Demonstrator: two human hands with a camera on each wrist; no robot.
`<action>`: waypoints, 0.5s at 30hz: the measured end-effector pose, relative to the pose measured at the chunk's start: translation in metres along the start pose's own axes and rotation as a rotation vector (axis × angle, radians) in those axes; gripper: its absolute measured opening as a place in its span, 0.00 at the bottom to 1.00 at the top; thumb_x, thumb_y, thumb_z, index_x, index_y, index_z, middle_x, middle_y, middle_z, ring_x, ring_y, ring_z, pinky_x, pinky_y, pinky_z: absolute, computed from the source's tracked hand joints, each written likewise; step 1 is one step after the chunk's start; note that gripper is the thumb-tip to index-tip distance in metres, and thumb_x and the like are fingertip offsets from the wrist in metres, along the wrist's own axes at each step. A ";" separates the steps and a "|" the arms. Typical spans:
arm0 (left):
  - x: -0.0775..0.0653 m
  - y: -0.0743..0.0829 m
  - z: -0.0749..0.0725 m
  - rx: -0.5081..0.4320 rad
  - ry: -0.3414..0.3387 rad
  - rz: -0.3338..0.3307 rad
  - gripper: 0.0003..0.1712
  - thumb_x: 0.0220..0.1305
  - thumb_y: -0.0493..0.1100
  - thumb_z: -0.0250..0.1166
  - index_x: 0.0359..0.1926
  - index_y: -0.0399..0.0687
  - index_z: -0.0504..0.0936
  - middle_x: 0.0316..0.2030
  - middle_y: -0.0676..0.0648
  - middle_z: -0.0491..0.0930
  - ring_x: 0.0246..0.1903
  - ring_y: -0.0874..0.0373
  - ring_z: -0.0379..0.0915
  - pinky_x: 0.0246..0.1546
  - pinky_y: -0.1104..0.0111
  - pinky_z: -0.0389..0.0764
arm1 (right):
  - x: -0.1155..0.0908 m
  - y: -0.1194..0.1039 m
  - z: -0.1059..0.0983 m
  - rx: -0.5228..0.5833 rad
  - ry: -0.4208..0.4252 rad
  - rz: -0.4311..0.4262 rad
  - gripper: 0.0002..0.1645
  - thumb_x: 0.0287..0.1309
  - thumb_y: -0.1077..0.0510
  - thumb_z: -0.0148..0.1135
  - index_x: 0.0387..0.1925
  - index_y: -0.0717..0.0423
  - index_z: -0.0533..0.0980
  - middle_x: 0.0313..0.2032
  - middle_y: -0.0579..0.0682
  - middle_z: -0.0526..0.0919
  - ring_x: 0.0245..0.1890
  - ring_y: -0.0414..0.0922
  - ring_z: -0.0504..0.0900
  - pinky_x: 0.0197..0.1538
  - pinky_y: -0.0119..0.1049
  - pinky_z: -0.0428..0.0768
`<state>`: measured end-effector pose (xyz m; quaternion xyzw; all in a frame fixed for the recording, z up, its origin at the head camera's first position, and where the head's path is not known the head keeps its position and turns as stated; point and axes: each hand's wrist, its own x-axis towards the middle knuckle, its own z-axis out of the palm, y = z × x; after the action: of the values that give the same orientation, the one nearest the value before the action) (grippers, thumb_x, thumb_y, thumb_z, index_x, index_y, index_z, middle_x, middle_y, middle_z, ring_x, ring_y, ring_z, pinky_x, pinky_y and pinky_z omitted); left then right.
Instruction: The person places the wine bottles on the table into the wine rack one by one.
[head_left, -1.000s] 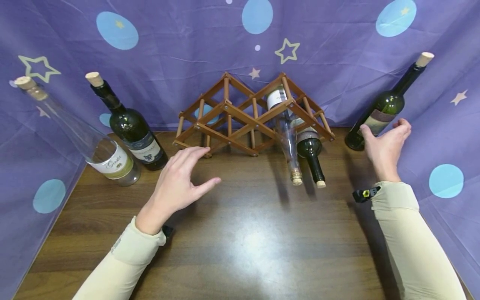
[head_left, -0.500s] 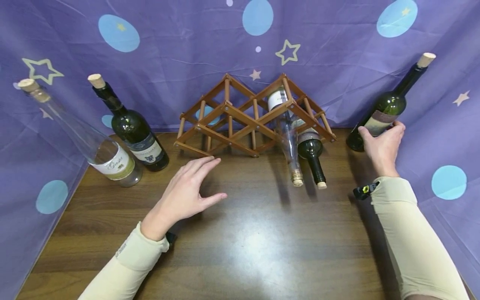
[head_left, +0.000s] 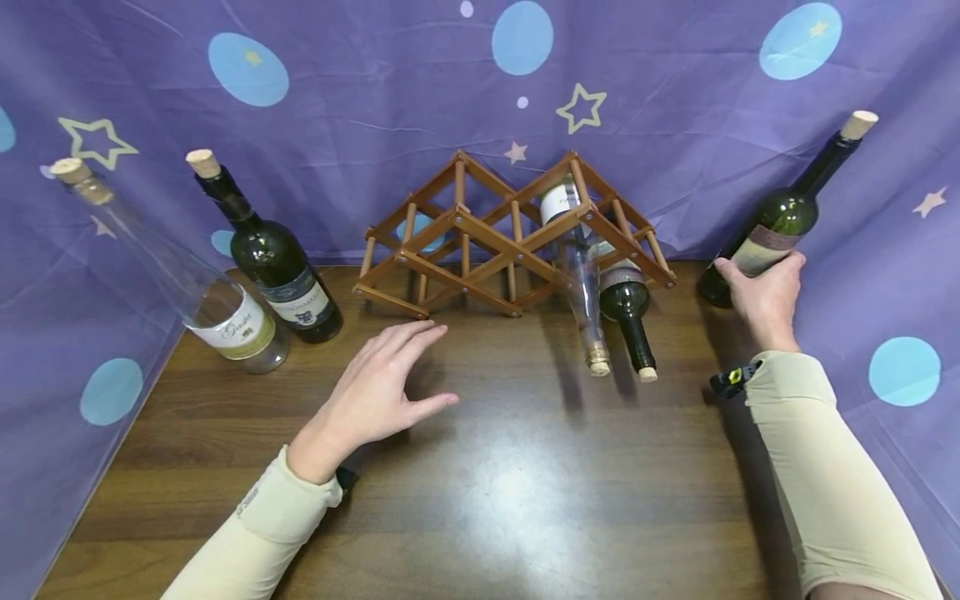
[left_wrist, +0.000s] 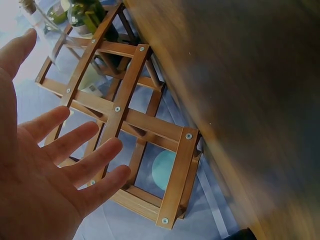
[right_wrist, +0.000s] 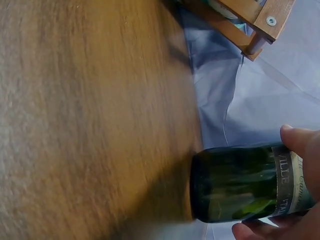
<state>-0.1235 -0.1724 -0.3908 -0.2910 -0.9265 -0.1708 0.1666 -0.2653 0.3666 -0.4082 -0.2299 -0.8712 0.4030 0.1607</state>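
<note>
My right hand [head_left: 767, 302] grips a dark green wine bottle [head_left: 783, 208] around its label, at the right end of the table. The thumb lies on one side and the fingers curl round the other in the right wrist view. The corked bottle is upright, its base by the back edge. My left hand [head_left: 375, 387] is spread over the table with nothing in it, in front of the wooden wine rack [head_left: 461, 218]. A clear bottle [head_left: 581, 283] and a green bottle [head_left: 626, 296] lie in the rack's right part, corks towards me.
At the left stand a tall clear bottle [head_left: 232, 325] and a dark green bottle [head_left: 281, 267], both corked. A purple cloth [head_left: 360, 108] with stars and ovals hangs behind and at the sides of the wooden table [head_left: 570, 483].
My right hand has closed from a loose reach into a grip on the green bottle. My left hand has moved a little right and towards me. The rack bottles stay put.
</note>
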 end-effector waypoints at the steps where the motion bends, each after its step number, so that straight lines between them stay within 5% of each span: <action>1: 0.000 0.000 0.000 -0.001 0.002 0.001 0.53 0.50 0.76 0.66 0.71 0.53 0.70 0.66 0.47 0.69 0.63 0.48 0.65 0.56 0.49 0.70 | 0.001 0.001 0.000 -0.002 -0.004 0.002 0.64 0.50 0.28 0.65 0.73 0.58 0.46 0.67 0.63 0.64 0.66 0.57 0.65 0.69 0.44 0.60; 15: -0.001 -0.002 -0.007 0.002 0.022 -0.011 0.53 0.49 0.74 0.68 0.70 0.53 0.70 0.65 0.48 0.70 0.62 0.50 0.66 0.57 0.49 0.70 | -0.004 0.002 -0.006 -0.022 -0.005 -0.010 0.65 0.47 0.27 0.66 0.74 0.57 0.50 0.67 0.62 0.65 0.67 0.58 0.64 0.69 0.47 0.60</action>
<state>-0.1225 -0.1777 -0.3860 -0.2840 -0.9263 -0.1738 0.1761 -0.2583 0.3691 -0.4067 -0.2264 -0.8771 0.3930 0.1578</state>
